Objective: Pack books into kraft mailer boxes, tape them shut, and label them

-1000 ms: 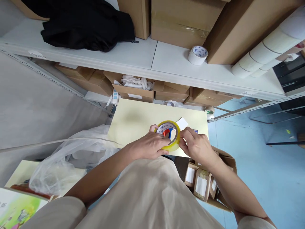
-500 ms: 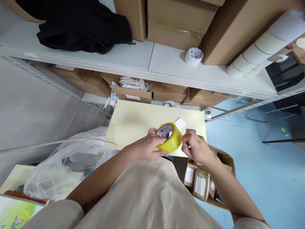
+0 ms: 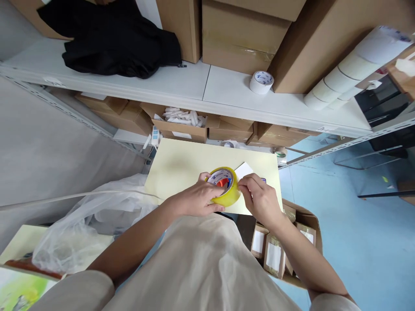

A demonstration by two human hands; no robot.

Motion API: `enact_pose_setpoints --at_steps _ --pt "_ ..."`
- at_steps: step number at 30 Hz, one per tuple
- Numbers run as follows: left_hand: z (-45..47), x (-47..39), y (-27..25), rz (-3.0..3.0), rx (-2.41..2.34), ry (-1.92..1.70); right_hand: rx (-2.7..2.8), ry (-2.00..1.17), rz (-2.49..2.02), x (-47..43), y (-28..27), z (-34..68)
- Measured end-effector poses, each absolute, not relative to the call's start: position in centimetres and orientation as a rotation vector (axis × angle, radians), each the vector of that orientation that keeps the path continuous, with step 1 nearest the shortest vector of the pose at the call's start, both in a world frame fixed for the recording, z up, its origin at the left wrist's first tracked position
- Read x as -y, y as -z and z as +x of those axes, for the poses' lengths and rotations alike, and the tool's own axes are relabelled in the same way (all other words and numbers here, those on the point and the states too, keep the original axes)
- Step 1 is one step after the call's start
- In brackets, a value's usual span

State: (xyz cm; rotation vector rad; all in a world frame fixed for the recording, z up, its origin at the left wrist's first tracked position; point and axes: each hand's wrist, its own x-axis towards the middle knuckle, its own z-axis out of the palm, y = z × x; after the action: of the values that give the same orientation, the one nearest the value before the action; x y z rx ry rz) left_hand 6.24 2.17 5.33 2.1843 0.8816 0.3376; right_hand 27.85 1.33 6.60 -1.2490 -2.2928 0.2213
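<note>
A roll of yellow packing tape is tilted above the near side of the pale table, its printed core facing up. My left hand grips its left side, thumb across the core's rim and fingers around the outside. At the roll's right edge, my right hand is closed in a pinch on the tape's outer surface; the exact bit between the fingertips is too small to make out. Something orange-red and blue shows through the core's opening. A white card lies just beyond the roll, and a phone-like dark corner peeks out behind my right hand.
The pale table stands against a shelf with cardboard boxes, a black garment and white tape rolls. An open carton of small boxes is at right. Clear plastic sheeting and a cable are at left.
The tape roll has moved slightly left and turned, so an orange-red thing shows through its core. My right hand has gone from a curled fist beside it to a pinch at its edge.
</note>
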Motion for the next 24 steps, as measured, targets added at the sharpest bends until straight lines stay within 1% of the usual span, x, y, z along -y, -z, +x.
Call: enact_pose_setpoints --at_steps 6,12,14,17,21,24 --pt "5.4 -1.5 -4.0 2.002 -0.944 -0.487 2.226 0.001 -0.964 -1.4 -4.0 27.7" --pt "5.5 -1.4 -3.7 1.904 -0.929 -0.615 2.165 0.201 -0.813 -1.2 -2.1 28.2" --pt "5.0 -1.7 -3.9 1.891 -0.995 -0.672 2.123 0.152 -0.809 -1.1 -2.4 28.7" --pt "3.8 -2.2 -4.4 1.997 -1.055 -0.657 2.047 -0.046 -0.908 -1.3 -3.5 29.2" --pt "3.5 -2.4 -4.9 2.089 -0.956 -0.578 2.148 -0.281 -0.945 -2.2 -5.4 28.6" --pt "4.0 -2.3 -5.1 2.108 -0.918 -0.539 2.213 -0.367 -0.864 -2.8 -6.1 27.7"
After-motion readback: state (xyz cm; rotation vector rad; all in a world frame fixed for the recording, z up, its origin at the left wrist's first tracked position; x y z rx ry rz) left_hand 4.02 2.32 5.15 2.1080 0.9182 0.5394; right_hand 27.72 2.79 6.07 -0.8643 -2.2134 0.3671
